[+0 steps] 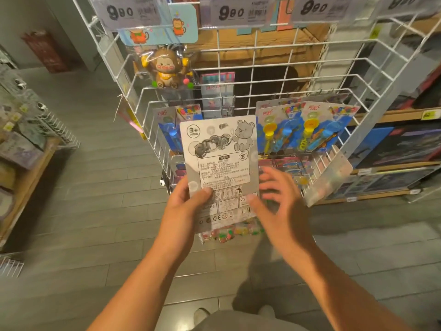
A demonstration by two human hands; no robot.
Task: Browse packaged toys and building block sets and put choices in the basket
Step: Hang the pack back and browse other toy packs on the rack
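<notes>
I hold a carded toy pack (222,161) upright in front of a white wire display rack (262,68), its grey printed back facing me, with a bear drawing and a 3+ mark. My left hand (186,206) grips its lower left corner, thumb on the card. My right hand (276,201) is at the card's lower right edge, thumb on the card and fingers spread and blurred beside it. Colourful toy parts (229,232) show below the card's bottom edge.
The rack's wire bins hold blue carded bubble-wand toys (307,130) and a packaged monkey toy (167,68), under 9.80 price tags (231,11). Wooden shelves with boxed sets (401,149) stand on the right, another goods shelf (21,139) on the left. Grey tiled floor lies below.
</notes>
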